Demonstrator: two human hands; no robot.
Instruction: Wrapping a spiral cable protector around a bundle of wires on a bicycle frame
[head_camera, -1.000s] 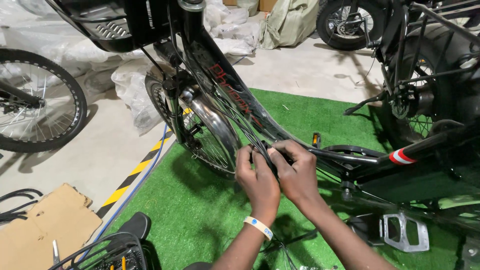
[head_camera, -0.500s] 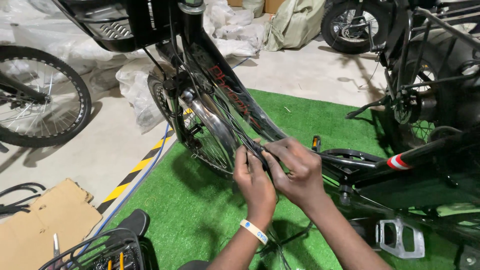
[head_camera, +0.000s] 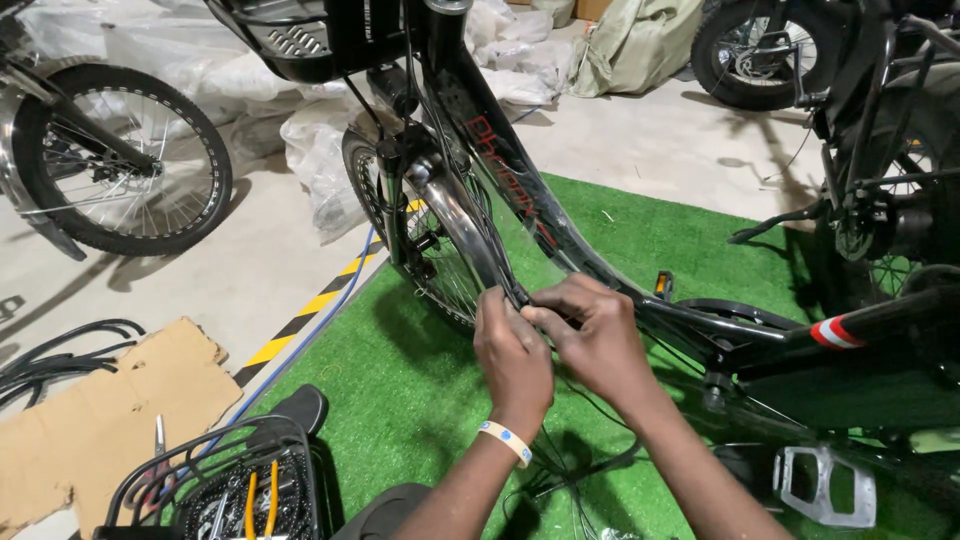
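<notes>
A black bicycle frame (head_camera: 560, 230) slopes from top centre down to the right, with its front wheel (head_camera: 420, 235) and shiny mudguard (head_camera: 455, 225) behind it. My left hand (head_camera: 512, 358) and my right hand (head_camera: 590, 335) meet at the lower end of the mudguard, beside the frame tube. Their fingertips pinch a thin black cable or tie (head_camera: 515, 298) there. What exactly lies between the fingers is hidden. A pale band (head_camera: 505, 440) circles my left wrist. Loose black cables (head_camera: 575, 470) hang under the hands.
Green turf mat (head_camera: 420, 380) covers the floor under me. Another bicycle wheel (head_camera: 120, 160) stands at left, a dark bike (head_camera: 880, 200) at right. A silver pedal (head_camera: 825, 485) lies lower right. Cardboard (head_camera: 95, 420), a wire basket with tools (head_camera: 230, 490) and white plastic bags (head_camera: 320, 150) are around.
Both hands stay together at the mudguard's end; the fingers have shifted slightly along the cable. The view has drifted a little.
</notes>
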